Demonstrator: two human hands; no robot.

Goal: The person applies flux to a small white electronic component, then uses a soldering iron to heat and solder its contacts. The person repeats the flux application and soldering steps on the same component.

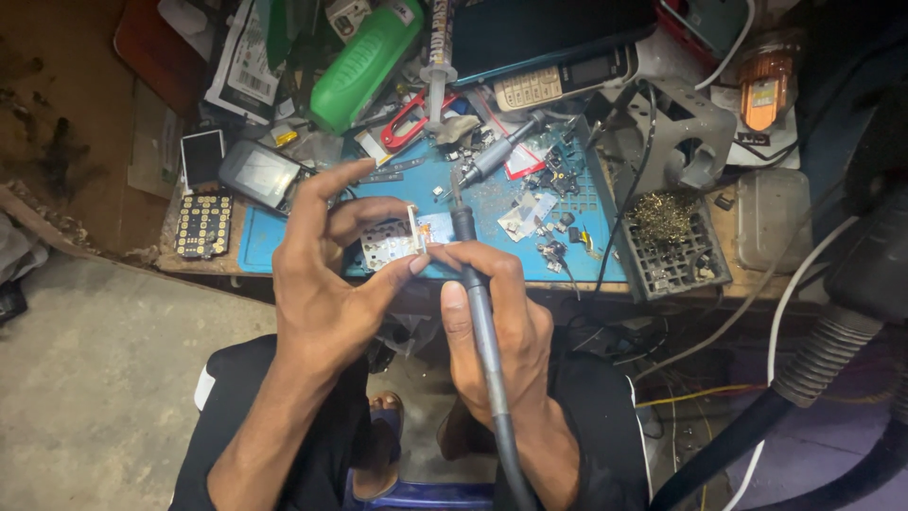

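At frame centre, a small circuit board [397, 243] is pinched by the left hand [326, 284], a soldering iron [478, 303] is gripped by the right hand [497, 326], above the crowded blue mat's [260, 248] near edge.

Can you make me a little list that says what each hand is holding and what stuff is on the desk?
Left hand: pinches a small circuit board between thumb and fingers
Right hand: wrapped around a soldering iron, tip up near the board
Under the hands: blue mat on a wooden desk
On the mat: tiny loose parts, a second tool with a grey handle
Further back: green bottle, old phone with buttons, red scissors
Right of mat: black tray with brass wool
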